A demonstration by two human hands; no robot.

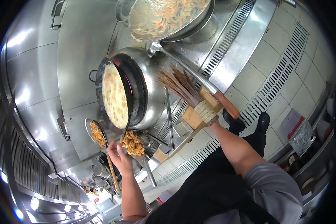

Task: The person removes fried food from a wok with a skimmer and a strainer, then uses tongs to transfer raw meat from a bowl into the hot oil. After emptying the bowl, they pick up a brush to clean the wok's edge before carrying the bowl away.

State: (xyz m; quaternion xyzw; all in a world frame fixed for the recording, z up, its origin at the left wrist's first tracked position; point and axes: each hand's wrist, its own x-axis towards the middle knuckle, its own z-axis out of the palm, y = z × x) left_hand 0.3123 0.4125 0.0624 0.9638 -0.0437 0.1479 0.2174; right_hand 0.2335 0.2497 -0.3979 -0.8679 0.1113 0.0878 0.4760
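My left hand [120, 158] is beside the near edge of a black wok [127, 112], between a strainer's wooden handle and a bowl of fried pieces. Its fingers are slightly bent, the thumb apart, and no held object shows. In the wok lies a round, pale yellow egg-like pancake [115, 97]. A bundled bamboo wok brush [198, 102] with a rope-bound grip hides my right hand; only the wrist shows, so its fingers cannot be made out. Across the brush's far side runs a ladle [198, 76] with a wooden handle end.
Red glow shows in the burner ring [140, 97] beneath the wok. A strainer [98, 135] and a metal bowl [142, 154] hold browned fried pieces [132, 143]. A large basin [168, 36] with a pale, shredded mixture stands farther along the steel counter. Floor grates [276, 71] run alongside.
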